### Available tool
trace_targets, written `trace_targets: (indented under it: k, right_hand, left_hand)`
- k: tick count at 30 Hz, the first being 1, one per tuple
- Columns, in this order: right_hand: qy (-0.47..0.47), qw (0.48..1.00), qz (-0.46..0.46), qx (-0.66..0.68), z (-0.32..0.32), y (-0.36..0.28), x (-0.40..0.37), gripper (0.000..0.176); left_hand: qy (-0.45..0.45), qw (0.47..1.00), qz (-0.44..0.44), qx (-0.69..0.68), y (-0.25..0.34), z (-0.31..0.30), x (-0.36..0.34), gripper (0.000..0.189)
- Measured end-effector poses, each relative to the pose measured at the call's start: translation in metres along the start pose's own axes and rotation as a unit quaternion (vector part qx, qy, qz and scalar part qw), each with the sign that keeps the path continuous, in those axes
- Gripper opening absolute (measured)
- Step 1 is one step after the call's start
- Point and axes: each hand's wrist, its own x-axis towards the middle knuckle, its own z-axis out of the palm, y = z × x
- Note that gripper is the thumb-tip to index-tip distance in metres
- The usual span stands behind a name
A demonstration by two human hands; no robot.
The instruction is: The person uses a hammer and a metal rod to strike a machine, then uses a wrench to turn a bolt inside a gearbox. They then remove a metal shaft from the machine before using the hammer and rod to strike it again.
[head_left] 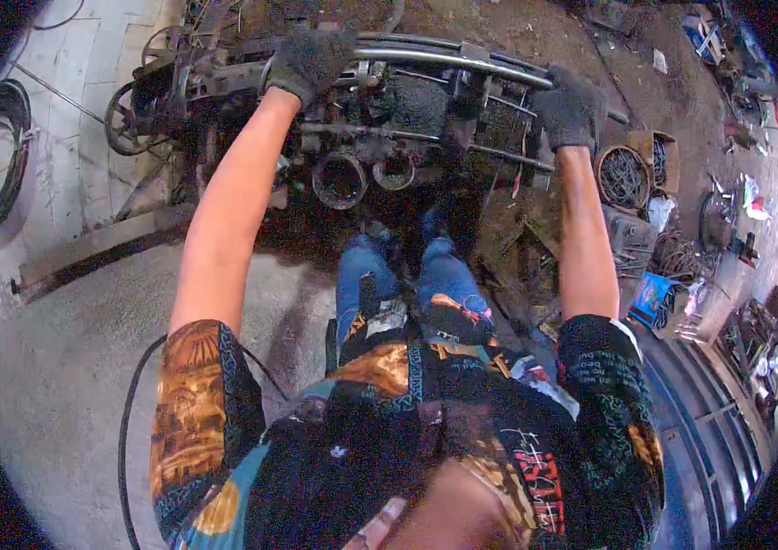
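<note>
Holding a long, shiny, round steel bar [453, 61] with both hands, left hand [309, 66] in a dark grey fabric glove at its left part, right hand [574, 108] in a matching glove toward its right end. Closed around the bar on both sides (cannot tell whether with fingers pressed together or slightly apart, the gloves being so dark). Lying along the far edge of a dark, grimy metal machine [416, 108], and slanting nearer toward its right end. At the machine's left end, a dark, spoked metal handwheel [123, 119]; at its near edge, two round, hollow metal rings [340, 181]. Well off its near right corner, a round container of metal pieces [623, 177] beside a brown cardboard box [662, 158].
</note>
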Motion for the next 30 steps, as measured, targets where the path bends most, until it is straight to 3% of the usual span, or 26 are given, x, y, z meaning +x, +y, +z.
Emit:
trace_targets:
  k: [2, 3, 4, 5, 6, 7, 8, 9, 10, 11, 12, 13, 14, 15, 16, 18, 19, 20, 21, 22, 23, 24, 26, 30]
  right_hand:
    - [0.033, 0.999, -0.010, 0.016, -0.006, -0.011, -0.012, 0.036]
    - [0.179, 0.982, 0.031, 0.057, -0.010, -0.029, -0.021, 0.043]
    - [0.323, 0.939, 0.070, 0.096, -0.011, -0.038, -0.027, 0.050]
    - [0.329, 0.937, 0.068, 0.092, 0.056, 0.036, -0.098, 0.050]
    - [0.111, 0.843, 0.110, 0.514, 0.151, 0.133, -0.102, 0.065]
    - [0.110, 0.844, 0.111, 0.513, 0.080, 0.009, -0.128, 0.065]
    - [0.112, 0.927, 0.206, 0.292, 0.023, -0.057, -0.096, 0.073]
    - [0.096, 0.920, 0.169, 0.339, 0.031, -0.074, -0.092, 0.076]
    - [0.080, 0.910, 0.133, 0.384, 0.043, -0.084, -0.081, 0.079]
    - [0.027, 0.931, 0.137, 0.337, 0.057, -0.092, -0.066, 0.079]
    - [-0.028, 0.946, 0.139, 0.290, 0.073, -0.098, -0.049, 0.078]
    - [-0.032, 0.946, 0.142, 0.291, 0.097, -0.103, -0.033, 0.078]
    - [0.075, 0.974, 0.068, 0.202, 0.127, -0.107, -0.020, 0.074]
    - [0.180, 0.978, -0.007, 0.107, 0.144, -0.109, -0.016, 0.070]
    - [0.175, 0.979, -0.004, 0.108, 0.141, -0.111, -0.016, 0.070]
    - [0.120, 0.970, -0.017, 0.211, 0.125, -0.112, -0.009, 0.051]
    - [-0.124, 0.972, 0.064, 0.187, 0.149, -0.104, -0.007, 0.061]
    - [-0.127, 0.972, 0.062, 0.188, 0.142, -0.101, -0.009, 0.061]
    - [-0.116, 0.907, 0.100, 0.392, 0.134, -0.097, -0.013, 0.061]
    - [-0.100, 0.800, 0.134, 0.577, 0.126, -0.091, -0.013, 0.061]
    - [-0.093, 0.935, 0.060, 0.336, 0.120, -0.081, -0.007, 0.060]
    - [-0.095, 0.936, 0.059, 0.334, 0.119, -0.079, -0.009, 0.060]
    - [-0.013, 0.983, -0.007, 0.183, 0.120, -0.073, -0.015, 0.059]
    - [-0.015, 0.994, -0.001, 0.111, 0.104, -0.068, -0.022, 0.057]
  left_hand:
    - [-0.149, 0.987, 0.048, 0.044, 0.016, -0.037, 0.013, 0.038]
    - [-0.145, 0.987, 0.049, 0.042, 0.013, -0.036, 0.006, 0.038]
    - [-0.015, 1.000, 0.012, 0.000, 0.002, -0.027, -0.010, 0.040]
    - [0.115, 0.992, -0.027, -0.042, -0.011, -0.022, -0.025, 0.042]
    - [0.120, 0.991, -0.028, -0.042, -0.026, -0.021, -0.033, 0.042]
    - [0.106, 0.992, -0.059, -0.027, -0.040, -0.016, -0.047, 0.042]
    - [0.090, 0.992, -0.090, -0.010, -0.051, -0.012, -0.061, 0.043]
    - [0.087, 0.992, -0.088, -0.011, -0.061, -0.004, -0.070, 0.043]
    - [0.019, 0.985, -0.150, -0.079, -0.070, 0.008, -0.075, 0.044]
    - [-0.046, 0.966, -0.210, -0.145, -0.075, 0.014, -0.076, 0.046]
    - [-0.050, 0.966, -0.210, -0.144, -0.068, 0.010, -0.075, 0.046]
    - [-0.125, 0.967, -0.217, -0.048, -0.054, 0.000, -0.073, 0.049]
    - [-0.197, 0.954, -0.219, 0.049, -0.046, -0.006, -0.071, 0.052]
    - [-0.204, 0.953, -0.218, 0.049, -0.047, -0.004, -0.071, 0.052]
    - [-0.190, 0.954, -0.223, 0.061, -0.050, -0.001, -0.070, 0.054]
    - [-0.179, 0.954, -0.230, 0.072, -0.059, 0.009, -0.073, 0.057]
    - [-0.163, 0.960, -0.213, 0.075, -0.067, 0.016, -0.081, 0.058]
    - [-0.145, 0.967, -0.194, 0.078, -0.075, 0.022, -0.086, 0.060]
    - [-0.147, 0.966, -0.195, 0.079, -0.082, 0.029, -0.089, 0.060]
    - [-0.072, 0.982, -0.158, 0.072, -0.086, 0.035, -0.091, 0.050]
    - [0.005, 0.991, -0.121, 0.064, -0.089, 0.042, -0.093, 0.041]
    - [0.005, 0.991, -0.122, 0.062, -0.092, 0.048, -0.094, 0.041]
    - [-0.039, 0.989, -0.139, 0.040, -0.096, 0.054, -0.092, 0.039]
    - [-0.104, 0.981, -0.160, 0.039, -0.112, 0.067, -0.097, 0.041]
